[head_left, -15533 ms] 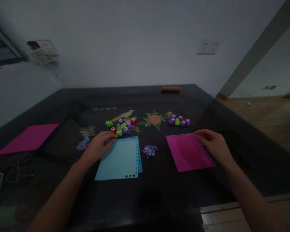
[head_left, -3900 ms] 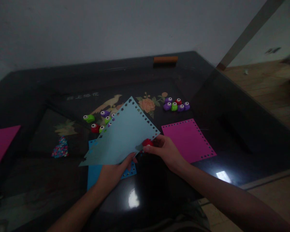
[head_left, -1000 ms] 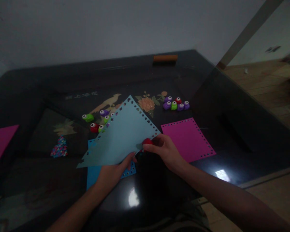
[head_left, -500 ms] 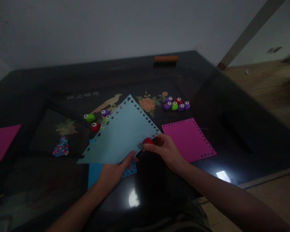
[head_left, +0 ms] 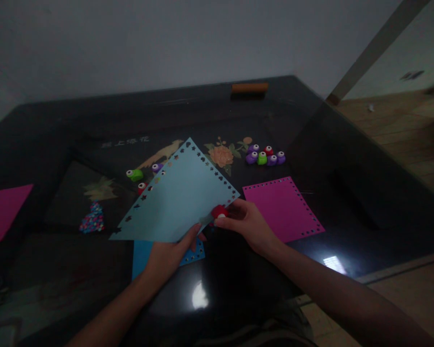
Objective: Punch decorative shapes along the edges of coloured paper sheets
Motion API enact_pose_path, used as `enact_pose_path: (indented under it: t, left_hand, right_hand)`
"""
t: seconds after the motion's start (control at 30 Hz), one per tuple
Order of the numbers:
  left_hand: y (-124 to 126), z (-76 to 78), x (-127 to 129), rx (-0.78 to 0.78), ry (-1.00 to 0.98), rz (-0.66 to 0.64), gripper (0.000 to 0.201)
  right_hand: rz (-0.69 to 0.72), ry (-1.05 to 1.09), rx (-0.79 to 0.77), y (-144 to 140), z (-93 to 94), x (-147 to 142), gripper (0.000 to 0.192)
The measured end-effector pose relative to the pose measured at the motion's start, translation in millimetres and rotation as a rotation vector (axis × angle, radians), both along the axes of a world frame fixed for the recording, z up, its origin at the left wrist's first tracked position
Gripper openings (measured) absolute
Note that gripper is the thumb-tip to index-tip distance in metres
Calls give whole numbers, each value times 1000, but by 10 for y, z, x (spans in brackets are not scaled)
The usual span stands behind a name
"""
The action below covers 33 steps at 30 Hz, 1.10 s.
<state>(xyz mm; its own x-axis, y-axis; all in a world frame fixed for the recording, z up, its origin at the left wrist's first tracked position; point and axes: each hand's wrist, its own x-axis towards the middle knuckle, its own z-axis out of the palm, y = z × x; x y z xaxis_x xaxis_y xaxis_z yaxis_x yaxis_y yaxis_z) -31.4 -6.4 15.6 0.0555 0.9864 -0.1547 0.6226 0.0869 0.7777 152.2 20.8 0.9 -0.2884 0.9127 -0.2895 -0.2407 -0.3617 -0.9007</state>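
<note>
A pale blue sheet of paper (head_left: 177, 197) is held tilted above the table, with small star and heart holes along two of its edges. My left hand (head_left: 175, 250) pinches its lower edge, thumb on top and fingers beneath. At the right-hand edge my right hand (head_left: 248, 221) grips a red craft punch (head_left: 220, 212), which sits over the paper's rim. Below the sheet, partly covered, lies a darker blue sheet (head_left: 142, 258) with a punched border. To the right of my right hand lies a magenta sheet (head_left: 280, 209) with holes along its edges.
Several purple, green and red punches (head_left: 262, 158) cluster at the back right; a green punch (head_left: 134, 175) and others lie left of the paper. A heap of paper bits (head_left: 93, 219), another pink sheet (head_left: 3, 212) and a brown roll (head_left: 249, 88) rest on the dark glossy table (head_left: 343, 193).
The pale blue sheet has turned slightly, its left corner and top shifting left. It now covers more of the punches behind it. The red punch has moved slightly left and up with the edge.
</note>
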Motion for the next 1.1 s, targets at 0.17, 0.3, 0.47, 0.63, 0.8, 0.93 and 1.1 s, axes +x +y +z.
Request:
enact_pose_path:
  t: [0.17, 0.3, 0.47, 0.63, 0.8, 0.93, 1.1]
  left_hand:
    - [0, 7, 3, -28, -23, 17, 39]
    - [11, 14, -16, -30, -39, 37, 38]
    - [38, 31, -49, -15, -79, 49, 38]
    - [70, 35, -74, -29, -114, 81, 37]
    - [83, 29, -73, -33, -152, 133, 37]
    - [84, 39, -67, -30, -181, 127, 38]
    - [82, 45, -68, -14, -188, 130, 37]
  right_hand:
    - [17, -15, 19, 5, 22, 3, 33]
    - [46, -68, 42, 16, 36, 11, 29]
    - [58, -9, 5, 43, 13, 27, 35]
    - [31, 40, -21, 71, -3, 66, 33]
    - [29, 107, -79, 108, 27, 100, 46]
    - [23, 85, -78, 119, 25, 110, 51]
    - [22, -213, 198, 82, 54, 129, 41]
